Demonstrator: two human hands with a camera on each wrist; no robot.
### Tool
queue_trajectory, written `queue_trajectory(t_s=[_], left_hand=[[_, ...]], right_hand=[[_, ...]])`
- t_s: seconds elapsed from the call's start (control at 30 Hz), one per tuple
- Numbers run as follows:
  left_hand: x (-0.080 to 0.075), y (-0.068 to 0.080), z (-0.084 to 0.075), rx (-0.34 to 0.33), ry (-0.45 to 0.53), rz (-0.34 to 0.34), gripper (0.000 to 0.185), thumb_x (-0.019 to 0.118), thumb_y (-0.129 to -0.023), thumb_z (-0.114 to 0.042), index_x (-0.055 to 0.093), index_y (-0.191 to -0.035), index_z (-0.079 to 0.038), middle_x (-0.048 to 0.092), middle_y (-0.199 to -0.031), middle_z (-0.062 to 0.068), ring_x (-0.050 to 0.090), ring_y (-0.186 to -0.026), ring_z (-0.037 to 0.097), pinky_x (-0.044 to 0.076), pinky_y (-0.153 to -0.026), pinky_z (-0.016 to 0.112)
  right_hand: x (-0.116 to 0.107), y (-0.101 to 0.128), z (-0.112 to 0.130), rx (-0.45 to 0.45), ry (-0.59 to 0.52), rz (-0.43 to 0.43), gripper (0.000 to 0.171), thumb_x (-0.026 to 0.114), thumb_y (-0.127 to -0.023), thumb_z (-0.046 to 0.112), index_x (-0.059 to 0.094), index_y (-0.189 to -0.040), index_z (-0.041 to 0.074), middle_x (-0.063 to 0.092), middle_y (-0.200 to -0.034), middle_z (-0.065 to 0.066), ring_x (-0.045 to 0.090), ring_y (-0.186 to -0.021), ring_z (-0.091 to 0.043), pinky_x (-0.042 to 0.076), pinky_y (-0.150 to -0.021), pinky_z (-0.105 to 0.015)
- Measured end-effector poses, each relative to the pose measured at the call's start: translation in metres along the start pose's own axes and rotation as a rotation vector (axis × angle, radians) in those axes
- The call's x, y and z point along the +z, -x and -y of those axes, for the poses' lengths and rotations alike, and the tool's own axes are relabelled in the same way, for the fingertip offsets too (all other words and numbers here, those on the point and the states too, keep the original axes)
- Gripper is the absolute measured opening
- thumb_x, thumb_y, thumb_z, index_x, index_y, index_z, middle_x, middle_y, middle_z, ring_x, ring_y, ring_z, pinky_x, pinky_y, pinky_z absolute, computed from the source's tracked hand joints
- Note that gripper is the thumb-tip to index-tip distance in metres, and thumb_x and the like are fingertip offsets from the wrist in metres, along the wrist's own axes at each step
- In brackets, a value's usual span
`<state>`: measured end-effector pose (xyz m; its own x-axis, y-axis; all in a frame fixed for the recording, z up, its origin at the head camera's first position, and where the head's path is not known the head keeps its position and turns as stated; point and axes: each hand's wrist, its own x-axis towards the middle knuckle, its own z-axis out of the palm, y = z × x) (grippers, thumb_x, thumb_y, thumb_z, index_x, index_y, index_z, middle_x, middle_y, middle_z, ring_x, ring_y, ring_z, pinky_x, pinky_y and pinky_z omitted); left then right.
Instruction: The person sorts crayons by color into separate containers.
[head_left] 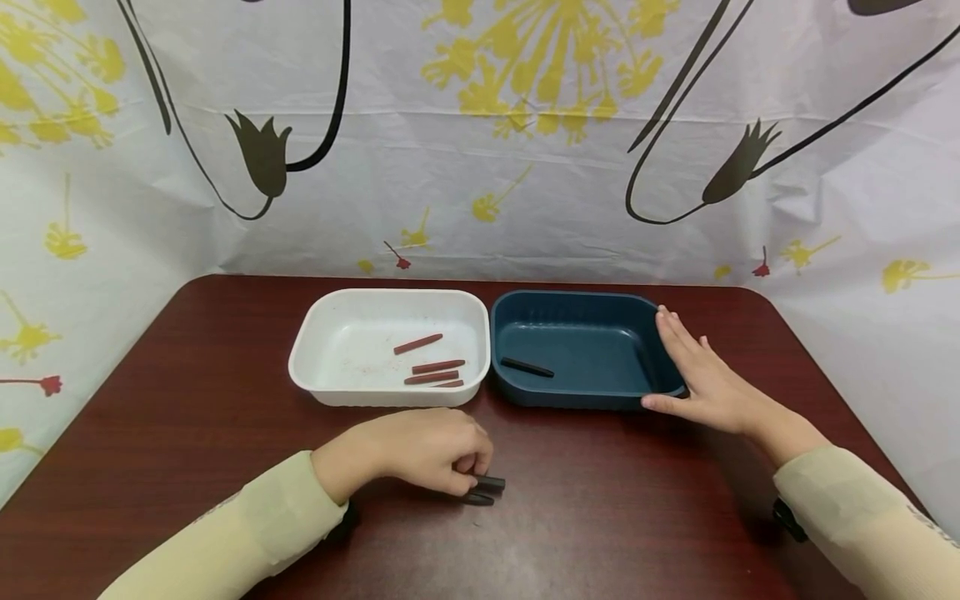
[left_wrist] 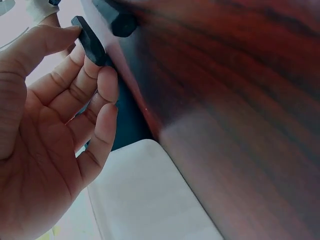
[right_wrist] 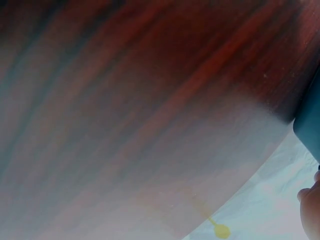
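A white tray [head_left: 390, 392] holds several red sticks [head_left: 417, 343]. Right beside it, a dark blue tray [head_left: 577, 396] has one black stick [head_left: 527, 367] lying in it. My left hand [head_left: 468, 471] is curled on the table in front of the white tray. Its fingertips [left_wrist: 102, 75] pinch a black stick [left_wrist: 90, 42] [head_left: 491, 482], and a second black stick [head_left: 478, 499] [left_wrist: 117, 20] lies on the table right next to it. My right hand [head_left: 693, 367] rests with straight fingers against the blue tray's right rim and holds nothing.
The dark red wooden table [head_left: 187, 400] is enclosed at the back and sides by a white floral sheet [head_left: 480, 167]. The right wrist view shows only blurred table surface [right_wrist: 150, 100] and a corner of the blue tray [right_wrist: 310, 125].
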<state>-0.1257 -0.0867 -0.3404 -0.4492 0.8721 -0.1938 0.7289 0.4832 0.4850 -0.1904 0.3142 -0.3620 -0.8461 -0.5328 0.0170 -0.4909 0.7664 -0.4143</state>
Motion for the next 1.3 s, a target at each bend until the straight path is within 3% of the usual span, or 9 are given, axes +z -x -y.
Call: queue_trajectory(t_s=[0.93, 1.3], left_hand=[[-0.013, -0.008, -0.003, 0.075, -0.073, -0.054, 0.004, 0.067, -0.088, -0.016, 0.064, -0.086, -0.018, 0.055, -0.070, -0.007, 0.049, -0.076, 0.003, 0.040, -0.069, 0.015], [-0.022, -0.012, -0.009, 0.064, -0.084, -0.088, 0.004, 0.066, -0.089, -0.016, 0.064, -0.088, -0.019, 0.055, -0.076, -0.008, 0.049, -0.078, 0.005, 0.042, -0.069, 0.016]], right_hand=[[-0.001, 0.000, 0.003, 0.017, 0.002, 0.011, 0.111, 0.071, -0.089, 0.043, -0.009, -0.159, 0.010, -0.009, -0.168, -0.012, -0.008, -0.155, -0.034, 0.000, -0.115, -0.074], [-0.001, 0.000, 0.003, 0.014, 0.015, 0.008, 0.112, 0.071, -0.089, 0.042, -0.008, -0.159, 0.008, -0.008, -0.168, -0.014, -0.008, -0.155, -0.033, 0.001, -0.114, -0.074]])
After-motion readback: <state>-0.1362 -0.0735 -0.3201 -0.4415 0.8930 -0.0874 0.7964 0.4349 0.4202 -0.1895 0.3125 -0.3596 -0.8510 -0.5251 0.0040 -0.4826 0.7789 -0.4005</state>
